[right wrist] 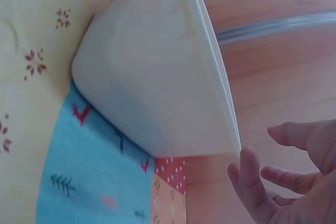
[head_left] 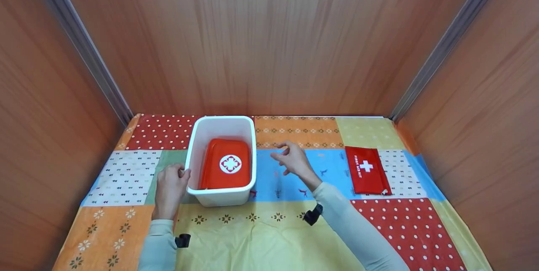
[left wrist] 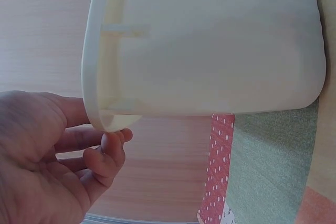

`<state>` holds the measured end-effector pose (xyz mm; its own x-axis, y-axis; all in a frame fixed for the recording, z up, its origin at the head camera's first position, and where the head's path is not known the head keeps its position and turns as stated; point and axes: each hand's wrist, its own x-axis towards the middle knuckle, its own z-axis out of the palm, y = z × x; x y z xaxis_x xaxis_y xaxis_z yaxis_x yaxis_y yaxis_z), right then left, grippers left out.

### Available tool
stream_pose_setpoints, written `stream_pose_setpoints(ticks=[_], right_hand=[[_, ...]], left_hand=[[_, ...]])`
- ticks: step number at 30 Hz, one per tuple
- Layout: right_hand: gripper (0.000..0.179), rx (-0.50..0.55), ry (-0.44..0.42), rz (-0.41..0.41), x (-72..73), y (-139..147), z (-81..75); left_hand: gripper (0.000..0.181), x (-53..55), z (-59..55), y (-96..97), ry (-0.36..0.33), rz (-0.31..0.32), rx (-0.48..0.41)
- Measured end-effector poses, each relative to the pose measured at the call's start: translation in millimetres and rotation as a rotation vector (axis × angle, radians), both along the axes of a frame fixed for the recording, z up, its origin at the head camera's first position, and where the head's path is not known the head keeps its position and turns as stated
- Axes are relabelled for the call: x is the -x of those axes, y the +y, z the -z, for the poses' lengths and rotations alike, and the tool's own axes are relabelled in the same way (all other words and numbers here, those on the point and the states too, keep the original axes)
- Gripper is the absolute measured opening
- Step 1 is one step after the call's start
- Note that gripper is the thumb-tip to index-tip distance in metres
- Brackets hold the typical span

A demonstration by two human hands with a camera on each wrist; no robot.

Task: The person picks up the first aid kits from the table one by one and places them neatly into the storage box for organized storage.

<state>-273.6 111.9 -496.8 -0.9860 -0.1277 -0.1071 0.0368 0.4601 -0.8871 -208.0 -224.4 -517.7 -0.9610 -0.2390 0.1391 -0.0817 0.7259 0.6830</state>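
A white plastic bin [head_left: 221,198] stands left of the middle on the patchwork cloth. Inside it lies a red first aid case [head_left: 214,163] with a white round emblem. My left hand [head_left: 169,189] pinches the bin's left rim, its fingertips curled under the edge in the left wrist view. To the bin's right, my right hand [head_left: 293,160] hovers over the blue patch, thumb and fingers apart and loosely bent, holding nothing. A gap separates it from the bin in the head view.
A flat red first aid pouch [head_left: 368,174] with a white cross lies on the right side of the cloth [head_left: 269,237]. Wood-grain panels [head_left: 269,43] rise at the back and both sides, joined by grey metal corner strips [head_left: 446,47].
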Motion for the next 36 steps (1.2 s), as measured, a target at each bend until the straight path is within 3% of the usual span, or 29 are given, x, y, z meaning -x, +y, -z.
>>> stream_pose_setpoints(ticks=[10,22,36], right_hand=[[0.043,-0.018,0.012,0.085,7.6,50.1,9.0],[0.052,-0.056,-0.108,0.218,10.3,120.1,14.6],[0.061,-0.08,-0.142,0.338,7.0,199.8,16.1]], left_hand=[[0.022,-0.1,1.8,0.8,0.004,-0.012,0.012],[0.022,-0.6,0.6,-2.0,-0.005,0.005,0.009],[0.022,-0.3,0.4,0.6,0.013,-0.005,0.014]])
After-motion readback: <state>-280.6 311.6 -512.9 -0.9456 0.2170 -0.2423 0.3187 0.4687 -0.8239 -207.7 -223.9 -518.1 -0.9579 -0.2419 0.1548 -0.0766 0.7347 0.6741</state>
